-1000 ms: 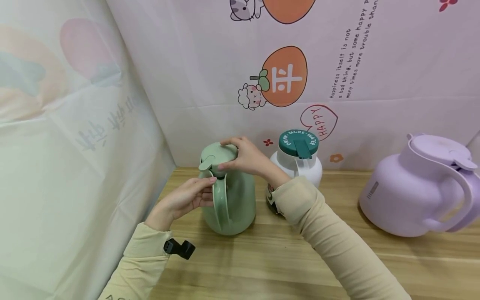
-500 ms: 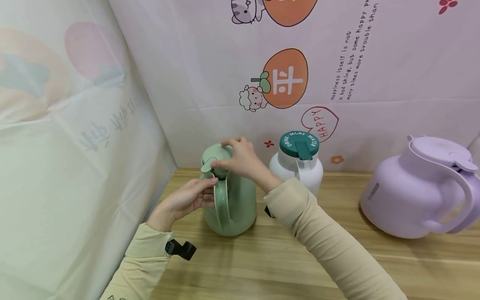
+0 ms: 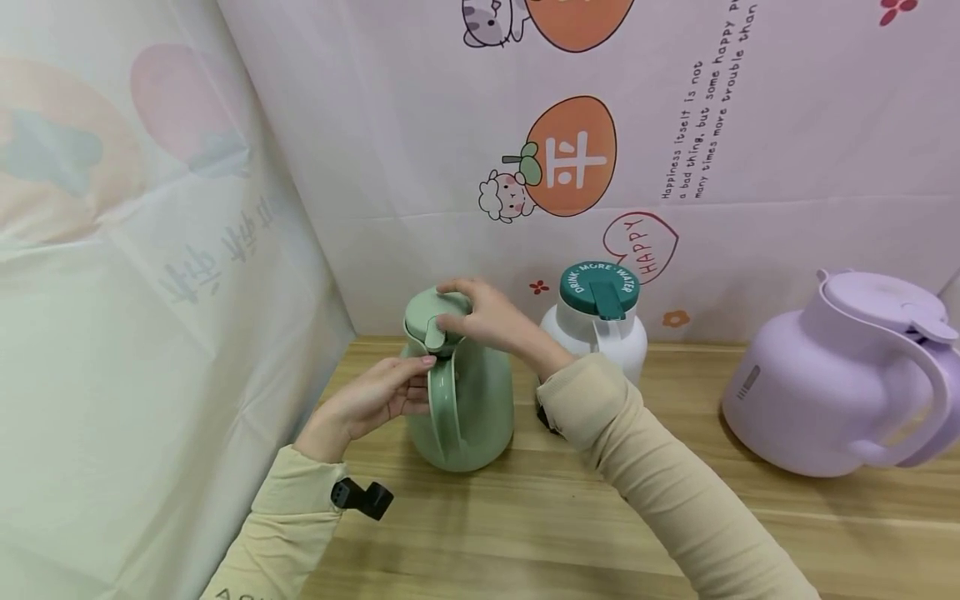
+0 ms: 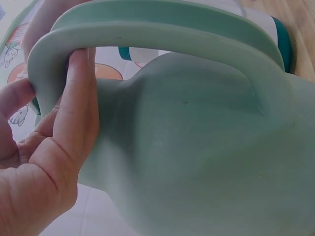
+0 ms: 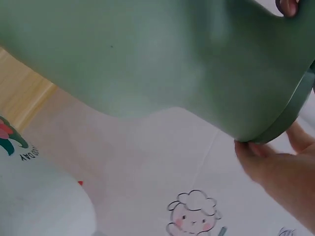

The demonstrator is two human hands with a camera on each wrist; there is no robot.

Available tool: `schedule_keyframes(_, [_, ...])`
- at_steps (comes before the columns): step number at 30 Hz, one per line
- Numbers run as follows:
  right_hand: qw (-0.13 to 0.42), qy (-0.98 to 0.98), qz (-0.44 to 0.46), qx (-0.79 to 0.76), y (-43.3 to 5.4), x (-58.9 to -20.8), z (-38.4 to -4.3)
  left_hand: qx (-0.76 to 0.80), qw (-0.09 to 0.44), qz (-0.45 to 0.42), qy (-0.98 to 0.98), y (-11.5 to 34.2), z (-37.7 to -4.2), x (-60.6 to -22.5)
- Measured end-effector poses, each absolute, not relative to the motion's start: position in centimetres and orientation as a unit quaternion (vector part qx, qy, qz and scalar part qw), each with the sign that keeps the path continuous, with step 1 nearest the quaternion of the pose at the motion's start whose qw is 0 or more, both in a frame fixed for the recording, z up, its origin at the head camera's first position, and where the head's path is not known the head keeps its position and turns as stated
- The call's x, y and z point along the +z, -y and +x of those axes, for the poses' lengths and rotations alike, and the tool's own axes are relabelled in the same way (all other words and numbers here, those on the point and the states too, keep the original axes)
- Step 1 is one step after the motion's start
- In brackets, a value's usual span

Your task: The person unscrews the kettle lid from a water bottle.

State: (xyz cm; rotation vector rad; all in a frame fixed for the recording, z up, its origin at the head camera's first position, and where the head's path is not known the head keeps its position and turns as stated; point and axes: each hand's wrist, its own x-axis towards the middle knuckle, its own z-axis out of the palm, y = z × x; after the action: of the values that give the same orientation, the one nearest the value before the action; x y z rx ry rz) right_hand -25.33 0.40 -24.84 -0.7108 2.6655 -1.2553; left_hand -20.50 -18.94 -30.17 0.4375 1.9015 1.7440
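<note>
A green thermos jug (image 3: 483, 408) stands upright on the wooden table. My left hand (image 3: 371, 398) holds the upper end of its handle (image 3: 444, 400), thumb near the top. In the left wrist view, the fingers of that hand (image 4: 59, 132) reach inside the handle's upper bend. My right hand (image 3: 498, 323) grips the round green lid (image 3: 422, 310) from the right. The lid's tab (image 3: 435, 335) points toward the handle. Seen from the right wrist, the fingertips of the right hand (image 5: 280, 167) touch the lid's rim, and the other fingers are partly out of sight.
To the right of the jug stands a white bottle (image 3: 628, 343) with a dark green lid (image 3: 581, 286), partly behind my right arm. A purple thermos jug (image 3: 795, 392) stands farther right on the wooden table (image 3: 525, 533). Printed cloth (image 3: 420, 150) hangs behind and at left.
The lid has turned on the jug, its tab swinging rightward toward the handle. My right hand shifted slightly around the lid, while the left hand stayed on the handle.
</note>
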Motion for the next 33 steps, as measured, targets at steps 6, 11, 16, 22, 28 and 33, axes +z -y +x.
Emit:
schedule_keyframes(6, [0.010,-0.913,-0.173,-0.369,1.2,-24.6,-24.3,0.644,0.259,0.166,-0.700,19.1,-20.5,-30.2])
schedule_keyframes(11, [-0.004,-0.938,-0.165,-0.304,2.0,-24.3,-23.8,0.648,0.258,0.167,-0.697,19.1,-20.5,-30.2])
schedule_keyframes(16, [0.007,-0.953,-0.160,-0.257,2.6,-24.0,-23.8,0.646,0.258,0.161,-0.700,19.0,-20.5,-30.2])
schedule_keyframes(22, [0.006,-0.955,-0.142,-0.261,3.0,-23.7,-23.6,0.643,0.257,0.163,-0.703,19.0,-20.5,-30.2])
schedule_keyframes(28, [-0.008,-0.951,-0.132,-0.278,3.2,-23.8,-23.5,0.642,0.257,0.165,-0.703,18.9,-20.5,-30.3])
schedule_keyframes(33, [-0.016,-0.948,-0.141,-0.284,3.2,-24.0,-23.7,0.643,0.256,0.165,-0.702,18.9,-20.5,-30.2])
